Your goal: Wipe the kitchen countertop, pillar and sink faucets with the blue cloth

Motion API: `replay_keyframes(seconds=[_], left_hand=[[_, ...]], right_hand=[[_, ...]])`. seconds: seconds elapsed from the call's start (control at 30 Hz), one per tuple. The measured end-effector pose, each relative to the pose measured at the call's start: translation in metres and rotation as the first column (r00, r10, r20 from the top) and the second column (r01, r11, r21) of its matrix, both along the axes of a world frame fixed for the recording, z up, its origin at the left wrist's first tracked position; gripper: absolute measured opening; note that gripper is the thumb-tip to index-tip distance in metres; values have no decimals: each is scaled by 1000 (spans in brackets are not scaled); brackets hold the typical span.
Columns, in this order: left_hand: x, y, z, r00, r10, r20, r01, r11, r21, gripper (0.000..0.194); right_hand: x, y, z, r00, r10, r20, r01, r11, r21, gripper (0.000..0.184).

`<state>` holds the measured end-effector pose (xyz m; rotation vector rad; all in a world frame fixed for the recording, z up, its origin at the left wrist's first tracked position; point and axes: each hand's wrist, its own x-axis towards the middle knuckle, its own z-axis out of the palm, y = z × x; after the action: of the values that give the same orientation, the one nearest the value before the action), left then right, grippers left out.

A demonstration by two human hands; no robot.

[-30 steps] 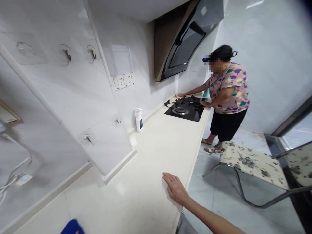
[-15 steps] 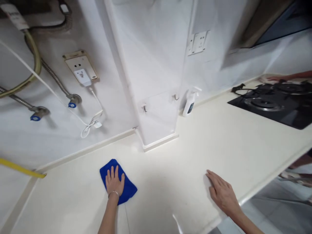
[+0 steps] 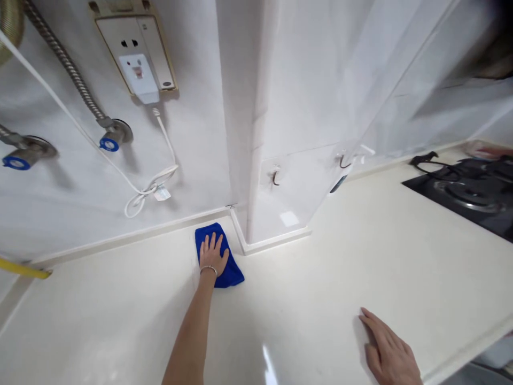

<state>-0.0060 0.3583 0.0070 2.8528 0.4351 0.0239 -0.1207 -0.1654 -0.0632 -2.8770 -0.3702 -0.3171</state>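
Observation:
My left hand (image 3: 214,255) lies flat with its fingers spread on a blue cloth (image 3: 232,275), pressing it against the pale countertop (image 3: 312,299). The cloth is near the inner corner where the back wall meets a jutting pillar (image 3: 292,203). A thin bracelet (image 3: 208,269) circles my left wrist. Towards the counter's front edge, my right hand (image 3: 389,352) rests on the surface with nothing in it. Its fingers are stretched out and close together, and the lower part runs out of view.
A black gas hob (image 3: 468,192) is set in the counter at right, with part of another person's hand (image 3: 487,151) behind it. A bottle (image 3: 339,184) is mostly hidden by the pillar. Hooks (image 3: 274,176), a socket with a plug (image 3: 138,75), valves (image 3: 112,140) and a yellow pipe (image 3: 24,269) line the walls.
My left hand has slid the cloth forward towards the pillar's corner. My right hand stays on the counter. The view has moved closer to the wall, and the pillar now covers most of the bottle.

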Motion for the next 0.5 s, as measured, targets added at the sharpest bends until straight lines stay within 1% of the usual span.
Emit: replay_keyframes(seconds=[0.13,0.27,0.4,0.5], left_hand=[[42,0,-5,999,-14,33,14,1000,-10,61],[70,0,-8,997,-63,51,64,998,-26,61],[83,-1,-7,998,-44,45,46,998,-50,62],[79,-7,-5,999,-33,37,35,997,-64,62]], right_hand=[[1,-5,-5,1000,26,6,-26,1000,9,56],[3,-8,-7,999,26,21,-26,1000,-6,55],[5,-13,-11,999,28,27,-27,1000,-12,58],[7,-18,-15,998,49,35,-50,999,3,61]])
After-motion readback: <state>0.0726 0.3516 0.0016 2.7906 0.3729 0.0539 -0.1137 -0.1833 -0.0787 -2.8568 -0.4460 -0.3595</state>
